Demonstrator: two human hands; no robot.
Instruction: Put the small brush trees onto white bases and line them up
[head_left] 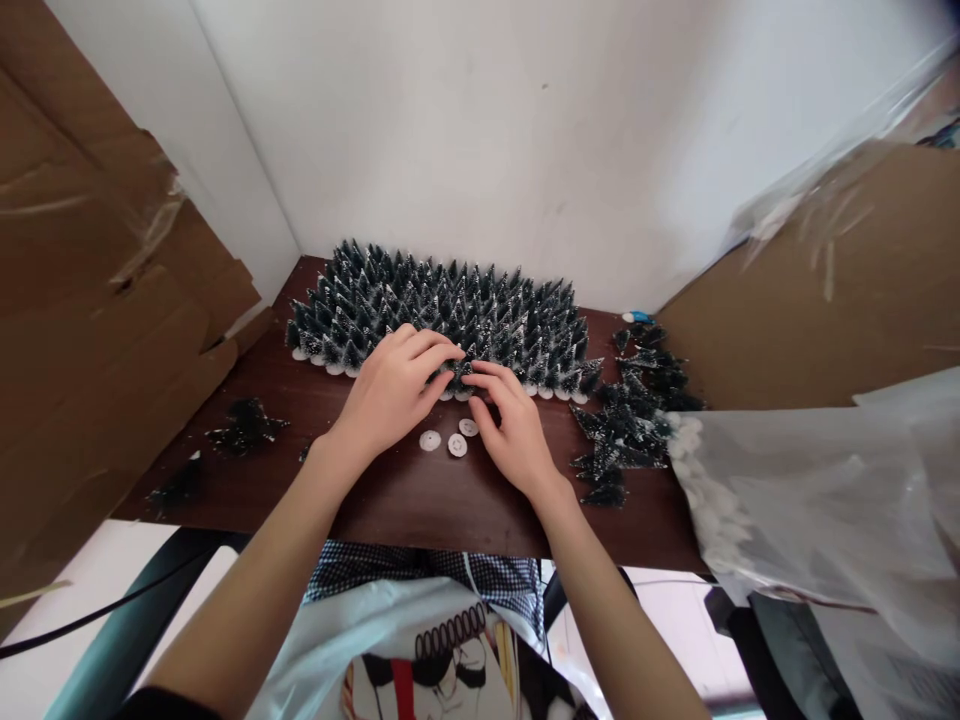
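Note:
Rows of dark green miniature Christmas trees (pixel 450 300) with white-flecked tips stand upright on round white bases, packed close together. At the front edge of this block, my left hand (pixel 401 385) has its fingers and thumb bent around a small miniature tree (pixel 461 372). My right hand (pixel 510 425) meets the same tree from the other side, fingertips against it and thumb lower down. The fingers partly hide this tree. Just below my hands lie three loose round white bases (pixel 457 445), flat on the brown table (pixel 450 510).
To the right, loose trees (pixel 622 430) lie in a pile beside a plastic bag (pixel 810 490) with white bases at its mouth. A few trees (pixel 246 427) lie at left. Cardboard (pixel 112 280) flanks the left side, more cardboard (pixel 840 290) the right; a white wall (pixel 465 130) stands behind.

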